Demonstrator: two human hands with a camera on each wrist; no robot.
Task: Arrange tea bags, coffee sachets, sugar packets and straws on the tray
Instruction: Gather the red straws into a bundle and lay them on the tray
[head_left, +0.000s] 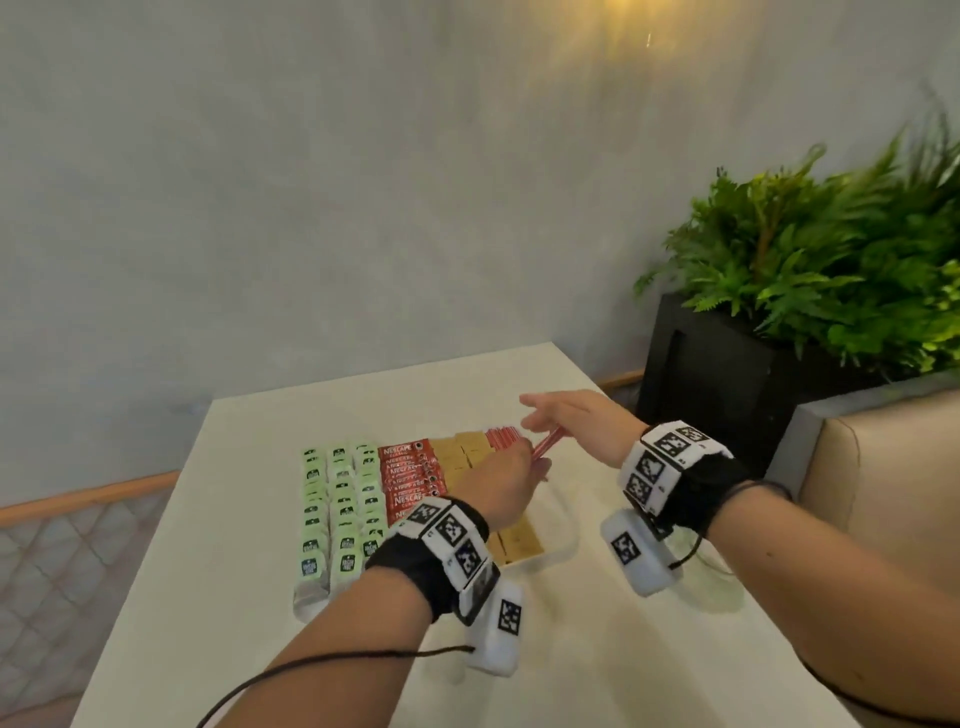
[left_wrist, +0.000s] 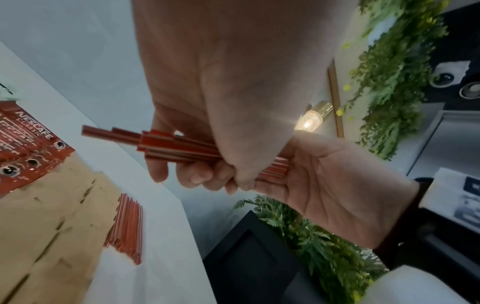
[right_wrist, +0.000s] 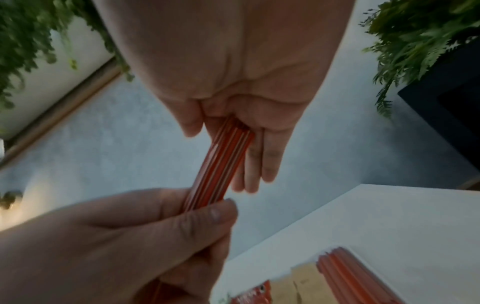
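White worktop (head_left: 249, 519) against grey wall (head_left: 311, 208) | fern planter (head_left: 727, 374) at right corner | both hands' grip clasps red straws (head_left: 546, 448) above tray (head_left: 563, 545): left hand (head_left: 506, 486), right hand (head_left: 582, 423) | tea bags (head_left: 340, 514), coffee sachets (head_left: 410, 475), sugar packets (head_left: 462, 457) in rows

Head looks down — wrists close, sharing straws (left_wrist: 166, 145).

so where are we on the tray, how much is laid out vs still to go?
Mostly done. Green tea bags, red coffee sachets and brown sugar packets lie in neat rows, with some straws already beside the sugar. In hand: a bundle of red straws, the left hand gripping one end, the right hand on the other end. Left: set that bundle down with the others.
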